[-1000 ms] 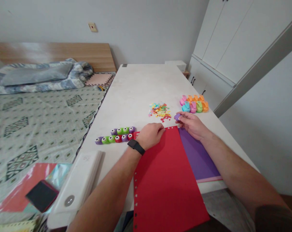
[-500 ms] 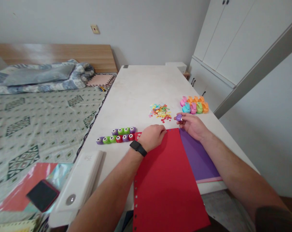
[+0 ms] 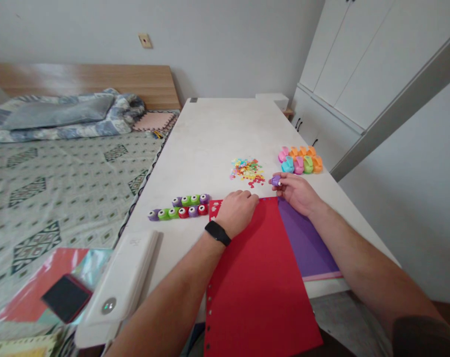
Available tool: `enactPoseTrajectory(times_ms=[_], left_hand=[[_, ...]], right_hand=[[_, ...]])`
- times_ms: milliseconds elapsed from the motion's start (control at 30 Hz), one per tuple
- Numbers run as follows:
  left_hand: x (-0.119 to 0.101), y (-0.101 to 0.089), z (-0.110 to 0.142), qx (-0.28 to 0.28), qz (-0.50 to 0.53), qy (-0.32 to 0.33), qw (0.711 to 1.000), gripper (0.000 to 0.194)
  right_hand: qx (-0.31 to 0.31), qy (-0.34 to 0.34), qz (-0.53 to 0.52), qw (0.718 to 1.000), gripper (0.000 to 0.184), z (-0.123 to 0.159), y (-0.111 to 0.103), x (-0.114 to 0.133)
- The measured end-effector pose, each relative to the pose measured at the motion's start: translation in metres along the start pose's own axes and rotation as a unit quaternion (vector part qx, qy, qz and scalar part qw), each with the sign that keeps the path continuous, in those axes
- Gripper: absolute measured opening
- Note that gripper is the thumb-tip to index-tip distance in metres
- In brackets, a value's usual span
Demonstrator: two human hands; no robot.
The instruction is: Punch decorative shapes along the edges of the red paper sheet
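A sheet of red paper [image 3: 260, 277] stretches from the table over its front edge, with cut-out shapes at its top left corner and small holes down its left side. My left hand [image 3: 239, 210], a black watch on its wrist, lies across the top of that sheet, its fingers curled closed at the upper edge. Between the fingertips of my right hand [image 3: 297, 193] is a small purple paper punch [image 3: 276, 181], held just beyond the sheet's top right corner. Purple paper [image 3: 314, 248] lies partly under the red sheet, below my right forearm.
Two rows of small punches [image 3: 183, 212] stand left of the red sheet. Bigger colourful punches [image 3: 298, 164] sit at the right, and loose paper confetti [image 3: 248, 171] lies between. A long white device [image 3: 120, 282] rests at the table's left edge, near a phone [image 3: 66, 297] on the bed.
My left hand has slid slightly right along the red sheet's top edge, uncovering more cut-outs at the left corner. The right hand with the purple punch has hardly moved.
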State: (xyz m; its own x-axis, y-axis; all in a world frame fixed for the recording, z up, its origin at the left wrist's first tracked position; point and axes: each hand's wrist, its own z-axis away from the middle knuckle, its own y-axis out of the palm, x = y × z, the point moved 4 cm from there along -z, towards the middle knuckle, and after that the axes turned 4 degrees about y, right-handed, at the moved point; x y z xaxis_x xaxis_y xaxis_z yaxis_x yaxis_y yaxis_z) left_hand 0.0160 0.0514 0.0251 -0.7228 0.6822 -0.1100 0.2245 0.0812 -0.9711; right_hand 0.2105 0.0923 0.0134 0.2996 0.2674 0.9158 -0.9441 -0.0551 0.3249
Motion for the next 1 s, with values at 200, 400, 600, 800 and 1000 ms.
enactPoseTrajectory(times_ms=[200,400,600,800,1000], left_hand=[[0.008,0.005,0.002,0.005,0.049,-0.027,0.998,0.029],[-0.011,-0.001,-0.004,-0.003,-0.036,0.02,0.999,0.021],[-0.018,0.0,-0.004,-0.002,-0.042,0.034,0.999,0.018],[-0.015,0.004,-0.004,-0.004,-0.046,0.033,0.998,0.018],[-0.016,0.008,-0.005,-0.007,-0.041,0.038,0.998,0.02]], right_hand=[[-0.003,-0.004,-0.001,1.0,0.027,0.002,0.001,0.002],[-0.019,-0.005,-0.002,1.0,0.028,0.003,0.001,0.004],[-0.019,-0.029,0.003,0.999,0.029,0.003,0.0,0.006],[-0.013,-0.044,0.016,0.999,0.03,0.008,0.003,0.009],[0.041,-0.053,0.019,0.998,0.03,0.024,0.016,0.017]])
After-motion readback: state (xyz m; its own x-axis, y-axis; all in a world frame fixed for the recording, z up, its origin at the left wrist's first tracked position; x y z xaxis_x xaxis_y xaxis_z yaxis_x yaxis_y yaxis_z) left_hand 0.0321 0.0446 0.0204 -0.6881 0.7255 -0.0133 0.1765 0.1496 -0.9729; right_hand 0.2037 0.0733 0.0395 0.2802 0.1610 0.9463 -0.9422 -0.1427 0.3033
